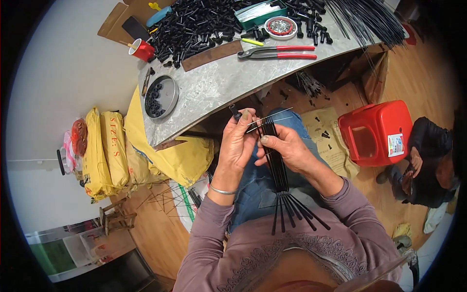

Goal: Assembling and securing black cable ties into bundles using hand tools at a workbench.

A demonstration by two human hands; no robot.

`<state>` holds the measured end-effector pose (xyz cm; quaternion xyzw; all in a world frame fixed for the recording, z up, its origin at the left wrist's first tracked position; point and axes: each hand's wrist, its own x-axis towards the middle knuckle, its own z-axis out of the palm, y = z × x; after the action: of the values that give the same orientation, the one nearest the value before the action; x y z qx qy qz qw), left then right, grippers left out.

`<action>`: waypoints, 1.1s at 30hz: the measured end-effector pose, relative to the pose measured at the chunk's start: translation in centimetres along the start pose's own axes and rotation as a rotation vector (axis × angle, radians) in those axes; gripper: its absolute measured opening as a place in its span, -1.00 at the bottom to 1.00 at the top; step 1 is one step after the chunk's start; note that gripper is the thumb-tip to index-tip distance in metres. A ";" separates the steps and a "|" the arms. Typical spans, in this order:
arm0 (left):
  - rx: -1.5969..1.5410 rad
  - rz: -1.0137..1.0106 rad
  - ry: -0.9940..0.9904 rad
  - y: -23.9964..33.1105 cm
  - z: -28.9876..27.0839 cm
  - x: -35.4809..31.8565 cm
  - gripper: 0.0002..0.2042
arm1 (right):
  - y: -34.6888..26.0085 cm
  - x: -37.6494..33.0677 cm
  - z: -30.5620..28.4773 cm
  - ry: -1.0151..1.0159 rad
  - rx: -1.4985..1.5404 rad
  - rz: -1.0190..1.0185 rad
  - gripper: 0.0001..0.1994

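Observation:
Over my lap, a bundle of slim black rods that look like umbrella ribs [280, 177] hangs from my hands, its lower ends fanned out. My left hand [235, 143] is closed, its thumb and fingers gripping a short black plastic tube [235, 112] with a flared end. Thin metal rods [281, 112] stick out to the right from beside its fingertips. My right hand [290, 147] wraps round the upper part of the ribs, thumb in front. Both hands nearly meet at the top of the bundle, where fingers hide how tube and ribs join.
Black plastic tubes [194, 22] heap up on the grey table [209, 80]. Red-handled pincers [277, 52], a round tin [168, 92] of small black parts and a green box [258, 14] lie there too. A red bin [377, 131] stands right, near another person [430, 160].

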<state>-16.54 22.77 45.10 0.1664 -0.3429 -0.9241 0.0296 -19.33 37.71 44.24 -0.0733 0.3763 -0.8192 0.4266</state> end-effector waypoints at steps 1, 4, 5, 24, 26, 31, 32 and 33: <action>0.005 0.004 0.019 -0.1 0.1 0.0 -0.76 | 0.1 0.0 -0.2 0.000 0.000 0.004 -0.76; 0.011 0.008 0.053 -0.3 0.4 0.3 -0.76 | 0.1 0.1 -0.5 -0.006 0.003 0.011 -0.76; 0.010 0.010 0.066 -0.4 0.4 0.3 -0.76 | 0.1 0.1 -0.5 -0.014 0.001 0.015 -0.77; 0.043 0.029 0.072 0.0 1.2 0.0 -0.76 | -0.2 0.1 -0.2 -0.009 -0.003 0.002 -0.79; 0.048 0.036 0.093 -0.1 1.2 0.1 -0.76 | -0.2 0.1 -0.3 -0.013 -0.009 -0.002 -0.79; 0.079 0.010 0.067 0.1 0.9 -0.1 -0.75 | 0.2 0.0 -0.4 -0.009 0.002 -0.005 -0.79; 0.121 0.003 0.039 0.2 0.8 -0.2 -0.74 | 0.2 0.0 -0.4 -0.008 0.003 -0.004 -0.80; 0.123 0.004 0.039 0.1 0.8 -0.2 -0.74 | 0.3 0.0 -0.4 -0.009 0.004 -0.005 -0.80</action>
<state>-16.59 23.19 45.83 0.1852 -0.3987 -0.8978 0.0278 -19.34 37.82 43.78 -0.0773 0.3725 -0.8207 0.4263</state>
